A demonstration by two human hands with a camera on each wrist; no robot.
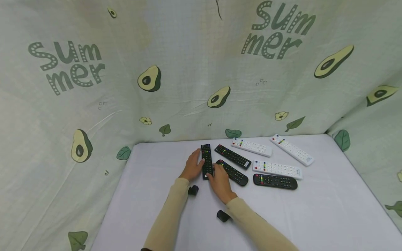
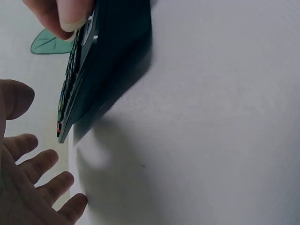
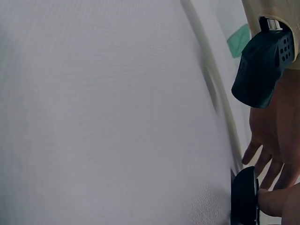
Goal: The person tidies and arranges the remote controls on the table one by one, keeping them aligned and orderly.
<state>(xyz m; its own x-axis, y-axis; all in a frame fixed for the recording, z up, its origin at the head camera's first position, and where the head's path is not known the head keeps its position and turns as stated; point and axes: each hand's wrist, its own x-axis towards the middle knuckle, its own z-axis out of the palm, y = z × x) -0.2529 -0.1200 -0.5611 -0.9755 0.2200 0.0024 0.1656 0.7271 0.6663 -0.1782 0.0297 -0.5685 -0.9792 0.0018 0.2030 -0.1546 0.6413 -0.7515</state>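
Note:
A slim black remote control (image 1: pixel 206 153) points away from me, between my two hands in the head view. My right hand (image 1: pixel 221 182) pinches its near end, with the thumb (image 3: pixel 271 202) against its side. In the left wrist view the remote control (image 2: pixel 124 28) is tilted, its dark underside showing over a shadow on the white tabletop. My left hand (image 1: pixel 191 169) is along its left edge, and in that wrist's view the fingers (image 2: pixel 56 187) are spread and hold nothing. Just right of my right hand lies a second black remote (image 1: pixel 235 174), partly covered by it.
To the right lie another black remote (image 1: pixel 233 157), a rounded black remote (image 1: pixel 275 181), and three white remotes, one at the back (image 1: pixel 251 147), one angled (image 1: pixel 292 150), one in front (image 1: pixel 277 169). A printed cloth (image 1: pixel 188 118) hangs behind the white table (image 1: pixel 314 209).

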